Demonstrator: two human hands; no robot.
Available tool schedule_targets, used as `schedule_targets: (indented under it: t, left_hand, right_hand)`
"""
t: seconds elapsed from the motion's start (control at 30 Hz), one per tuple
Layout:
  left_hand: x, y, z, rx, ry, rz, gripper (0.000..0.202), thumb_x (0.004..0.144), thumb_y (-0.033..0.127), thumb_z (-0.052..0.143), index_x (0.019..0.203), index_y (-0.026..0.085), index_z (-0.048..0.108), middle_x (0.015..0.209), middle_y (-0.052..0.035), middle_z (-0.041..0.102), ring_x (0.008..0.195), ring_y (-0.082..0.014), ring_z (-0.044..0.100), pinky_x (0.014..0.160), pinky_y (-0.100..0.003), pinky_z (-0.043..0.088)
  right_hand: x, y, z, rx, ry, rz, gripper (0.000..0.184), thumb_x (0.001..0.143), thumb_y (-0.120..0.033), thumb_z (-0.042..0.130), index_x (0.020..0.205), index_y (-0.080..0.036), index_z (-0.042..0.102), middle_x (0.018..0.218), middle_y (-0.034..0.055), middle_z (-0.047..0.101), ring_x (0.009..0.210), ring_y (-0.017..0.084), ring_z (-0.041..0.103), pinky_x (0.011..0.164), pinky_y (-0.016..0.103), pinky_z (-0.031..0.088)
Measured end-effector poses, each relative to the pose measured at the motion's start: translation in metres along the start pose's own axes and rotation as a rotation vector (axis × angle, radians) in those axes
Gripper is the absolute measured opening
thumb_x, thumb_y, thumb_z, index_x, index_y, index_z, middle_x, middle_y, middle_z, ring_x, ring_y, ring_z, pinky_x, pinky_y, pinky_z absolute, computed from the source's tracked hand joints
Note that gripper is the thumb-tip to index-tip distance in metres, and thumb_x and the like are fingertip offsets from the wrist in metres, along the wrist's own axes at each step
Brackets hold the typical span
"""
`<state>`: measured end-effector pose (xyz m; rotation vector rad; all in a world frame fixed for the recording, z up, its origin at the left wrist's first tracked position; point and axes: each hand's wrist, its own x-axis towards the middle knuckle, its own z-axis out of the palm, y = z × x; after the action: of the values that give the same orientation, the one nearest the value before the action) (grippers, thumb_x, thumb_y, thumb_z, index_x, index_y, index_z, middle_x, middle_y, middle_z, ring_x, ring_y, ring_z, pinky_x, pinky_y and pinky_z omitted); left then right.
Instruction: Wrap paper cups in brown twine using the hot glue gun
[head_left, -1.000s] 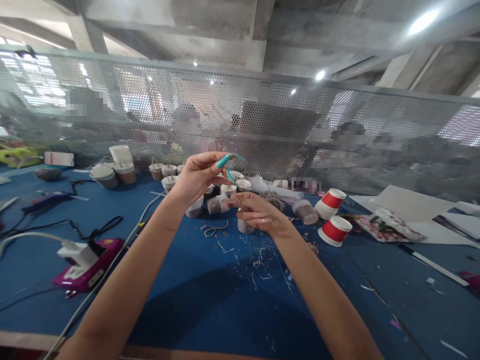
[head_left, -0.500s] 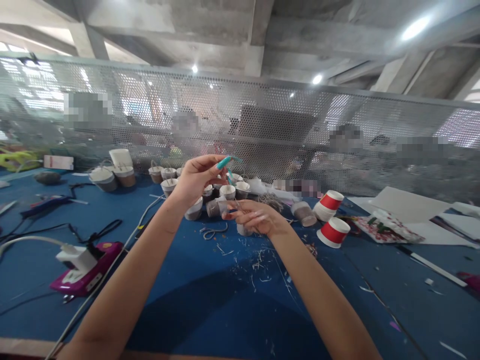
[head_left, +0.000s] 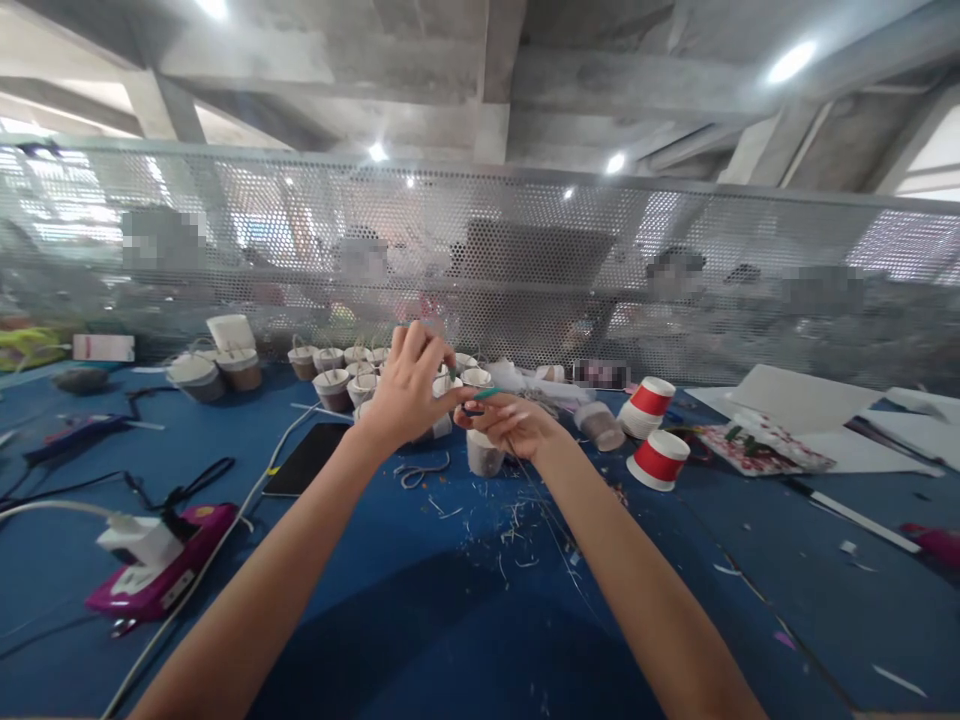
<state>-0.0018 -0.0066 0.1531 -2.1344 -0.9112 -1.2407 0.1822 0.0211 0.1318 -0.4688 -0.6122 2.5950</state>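
My left hand (head_left: 409, 390) is raised above the blue table, its fingers bent down and its thumb with a long teal nail reaching to my right fingertips. Whatever it pinches is too small to make out. My right hand (head_left: 521, 425) has its fingers drawn together, and thin pale strands (head_left: 541, 492) seem to trail from it toward the table. Just under the right fingers stands a small greyish cup (head_left: 485, 458). Behind my left hand are several small cups (head_left: 332, 388) with looped string handles, partly hidden by it.
Red-and-white paper cups (head_left: 660, 460) stand upside down at the right, near a tipped grey cup (head_left: 600, 427). Thread scraps (head_left: 517, 525) litter the middle. A purple power strip (head_left: 165, 570) with cables and a dark flat object (head_left: 311, 460) lie left. A perforated metal screen (head_left: 540, 270) closes the back.
My left hand has come down and turned over, its thumb now meeting my right fingertips. The right hand stays about where it was. The view has shifted slightly.
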Motion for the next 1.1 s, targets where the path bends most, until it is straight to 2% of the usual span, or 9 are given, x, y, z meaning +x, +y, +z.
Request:
schedule_targets:
  t: [0.1, 0.2, 0.3, 0.37, 0.53, 0.67, 0.83, 1.03, 1.1]
  left_hand:
    - [0.000, -0.004, 0.005, -0.081, -0.105, -0.031, 0.045, 0.078, 0.047, 0.067, 0.108, 0.016, 0.055, 0.111, -0.0135, 0.050, 0.108, -0.0318, 0.047, 0.093, -0.053, 0.041]
    - [0.001, -0.010, 0.004, -0.327, -0.251, 0.042, 0.039, 0.085, 0.034, 0.062, 0.123, 0.027, 0.055, 0.129, -0.0116, 0.049, 0.122, -0.0290, 0.045, 0.102, -0.054, 0.036]
    - [0.004, -0.014, 0.000, -0.667, -0.391, 0.110, 0.032, 0.088, 0.024, 0.058, 0.119, 0.032, 0.061, 0.125, -0.0079, 0.057, 0.118, -0.0227, 0.052, 0.100, -0.045, 0.042]
    - [0.005, -0.014, -0.003, -0.822, -0.439, 0.081, 0.027, 0.087, 0.022, 0.060, 0.112, 0.030, 0.067, 0.118, -0.0081, 0.063, 0.113, -0.0215, 0.057, 0.096, -0.041, 0.047]
    - [0.007, -0.013, -0.004, -0.995, -0.505, -0.014, 0.021, 0.084, 0.021, 0.064, 0.102, 0.027, 0.072, 0.110, -0.0086, 0.068, 0.106, -0.0208, 0.062, 0.090, -0.038, 0.052]
    - [0.005, -0.014, -0.002, -1.023, -0.458, -0.097, 0.015, 0.077, 0.022, 0.071, 0.091, 0.023, 0.075, 0.098, -0.0090, 0.073, 0.097, -0.0211, 0.066, 0.088, -0.037, 0.053]
    - [0.004, -0.013, 0.000, -1.066, -0.309, -0.269, 0.009, 0.074, 0.027, 0.074, 0.074, 0.019, 0.075, 0.081, -0.0080, 0.075, 0.082, -0.0193, 0.069, 0.079, -0.033, 0.054]
    - [0.004, -0.016, -0.002, -1.005, -0.096, -0.523, 0.020, 0.070, 0.036, 0.075, 0.074, 0.017, 0.072, 0.078, -0.0069, 0.074, 0.073, -0.0160, 0.067, 0.068, -0.028, 0.053]
    - [0.005, -0.019, -0.002, -0.966, -0.052, -0.575, 0.021, 0.068, 0.036, 0.077, 0.073, 0.017, 0.071, 0.072, -0.0049, 0.072, 0.066, -0.0137, 0.065, 0.061, -0.025, 0.051]
  right_hand:
    - [-0.003, 0.002, 0.007, 0.002, -0.019, 0.022, 0.033, 0.103, -0.023, 0.019, 0.089, -0.011, 0.047, 0.078, 0.0014, 0.053, 0.036, -0.005, 0.034, 0.028, 0.001, 0.027]
    - [-0.004, 0.007, 0.011, 0.033, 0.024, 0.040, 0.031, 0.103, -0.022, 0.021, 0.090, -0.010, 0.047, 0.084, 0.0038, 0.055, 0.036, -0.005, 0.035, 0.029, 0.000, 0.027]
    - [-0.003, 0.011, 0.012, 0.069, 0.080, 0.079, 0.025, 0.102, -0.022, 0.026, 0.095, -0.010, 0.047, 0.087, 0.0044, 0.056, 0.037, -0.005, 0.035, 0.029, -0.001, 0.026]
    - [-0.003, 0.013, 0.011, 0.094, 0.082, 0.112, 0.024, 0.101, -0.020, 0.027, 0.098, -0.008, 0.048, 0.090, 0.0059, 0.056, 0.037, -0.006, 0.036, 0.029, -0.002, 0.026]
    - [-0.003, 0.015, 0.005, 0.122, 0.063, 0.146, 0.026, 0.099, -0.009, 0.023, 0.101, -0.005, 0.049, 0.099, 0.0096, 0.054, 0.039, -0.006, 0.038, 0.031, -0.002, 0.031]
    - [-0.001, 0.015, 0.003, 0.060, 0.057, 0.130, 0.034, 0.100, -0.013, 0.017, 0.101, -0.005, 0.050, 0.098, 0.0107, 0.055, 0.037, -0.005, 0.038, 0.030, 0.001, 0.031]
    - [0.002, 0.016, 0.015, -0.230, 0.077, 0.095, 0.032, 0.101, -0.026, 0.030, 0.089, -0.009, 0.054, 0.075, 0.0032, 0.059, 0.033, -0.003, 0.030, 0.028, 0.004, 0.028]
    - [-0.003, 0.017, 0.024, -0.903, 0.363, -0.299, 0.044, 0.097, -0.046, 0.036, 0.079, -0.013, 0.058, 0.075, 0.0060, 0.066, 0.035, 0.004, 0.043, 0.032, 0.019, 0.041]
    - [-0.008, 0.015, 0.024, -1.029, 0.352, -0.416, 0.044, 0.098, -0.044, 0.036, 0.076, -0.014, 0.059, 0.073, 0.0051, 0.066, 0.033, 0.003, 0.042, 0.031, 0.018, 0.038]
